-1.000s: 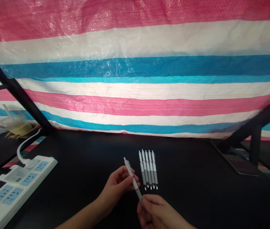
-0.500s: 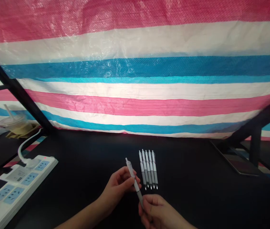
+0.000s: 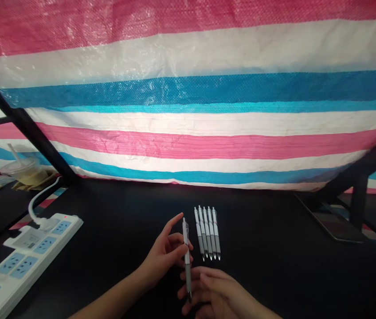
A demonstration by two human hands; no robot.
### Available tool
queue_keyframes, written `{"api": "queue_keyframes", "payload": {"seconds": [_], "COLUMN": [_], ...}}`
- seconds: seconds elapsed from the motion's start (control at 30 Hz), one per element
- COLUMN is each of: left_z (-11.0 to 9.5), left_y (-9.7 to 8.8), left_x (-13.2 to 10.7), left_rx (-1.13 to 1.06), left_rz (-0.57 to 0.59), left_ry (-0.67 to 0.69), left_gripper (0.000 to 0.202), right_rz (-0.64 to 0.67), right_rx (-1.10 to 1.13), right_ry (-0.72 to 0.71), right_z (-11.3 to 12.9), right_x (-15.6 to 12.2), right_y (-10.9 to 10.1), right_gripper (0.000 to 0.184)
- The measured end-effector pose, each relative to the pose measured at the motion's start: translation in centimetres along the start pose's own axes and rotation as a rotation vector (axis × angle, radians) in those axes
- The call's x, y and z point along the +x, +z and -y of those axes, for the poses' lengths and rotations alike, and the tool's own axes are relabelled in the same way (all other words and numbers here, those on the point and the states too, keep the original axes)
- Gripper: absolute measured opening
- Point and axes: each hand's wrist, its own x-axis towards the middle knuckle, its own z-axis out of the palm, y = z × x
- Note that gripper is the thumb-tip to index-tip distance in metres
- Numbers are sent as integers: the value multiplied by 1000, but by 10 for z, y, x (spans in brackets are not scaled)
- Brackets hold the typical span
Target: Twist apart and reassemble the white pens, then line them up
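My left hand (image 3: 166,254) pinches a white and grey pen (image 3: 186,248) near its middle, with the forefinger lifted; the pen stands almost upright, tip down. My right hand (image 3: 213,294) lies just below and right of it, fingers loosely spread, and the pen's tip is over its fingers. Whether the right hand touches the pen I cannot tell. Just to the right, several matching pens (image 3: 207,232) lie side by side on the black table (image 3: 115,230), tips toward me.
A white power strip (image 3: 25,257) with a plugged cable lies at the left. A plastic cup with a straw (image 3: 21,170) stands far left. A striped tarp (image 3: 188,97) hangs behind the table. A dark flat slab (image 3: 332,223) lies at the right beside black frame bars.
The pen swung from a slant to near vertical. My right hand let go of its lower end and opened beneath it. My left forefinger lifted off.
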Motion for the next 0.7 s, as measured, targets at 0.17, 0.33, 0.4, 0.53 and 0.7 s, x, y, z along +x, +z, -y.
{"api": "queue_keyframes", "payload": {"seconds": [0.17, 0.33, 0.4, 0.53, 0.7], "left_z": [1, 0, -1, -1, 0], "left_y": [-2, -2, -2, -3, -2], "left_x": [1, 0, 0, 1, 1], "left_rx": [-10, -37, -43, -35, -16], "left_rz": [-31, -79, -82, -78, -110], "left_ry": [19, 31, 29, 30, 18], "left_gripper": [63, 63, 63, 61, 66], "right_rz": [15, 22, 14, 10, 14], "right_rx": [2, 9, 11, 18, 23], "right_ry": [-14, -8, -2, 7, 5], "right_z": [1, 3, 4, 4, 3], "right_x": [1, 0, -1, -1, 0], "right_y": [3, 5, 5, 5, 3], "right_gripper": [45, 44, 43, 42, 40]}}
